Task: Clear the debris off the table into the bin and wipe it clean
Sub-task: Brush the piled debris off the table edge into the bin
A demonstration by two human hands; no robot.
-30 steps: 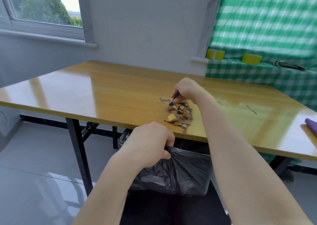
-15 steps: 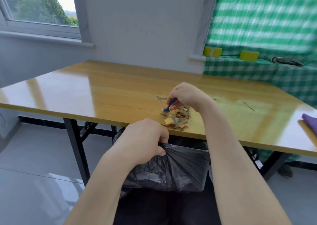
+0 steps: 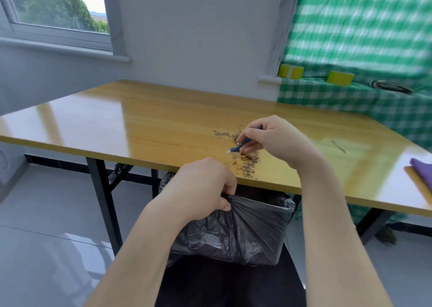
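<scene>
A small heap of brown and grey debris [image 3: 247,164] lies near the front edge of the wooden table [image 3: 145,124]. My right hand [image 3: 272,139] is shut on a small blue tool with a white tip [image 3: 236,148], whose tip touches the table just left of the scraps. A thin smear of fine debris [image 3: 222,133] stays farther back. My left hand [image 3: 203,185] grips the rim of the black bin bag [image 3: 245,232], holding the bin right under the table edge below the debris.
A purple cloth [image 3: 424,172] lies at the table's right edge. A thin dark scrap [image 3: 338,146] rests on the right part of the table. Behind, a green checked cloth covers a ledge with two yellow tape rolls [image 3: 290,71]. Black table legs [image 3: 105,203] stand on the left.
The blue tool has pushed the scraps toward the table's front edge, and the pile has shrunk. My left hand has kept its hold on the bin bag.
</scene>
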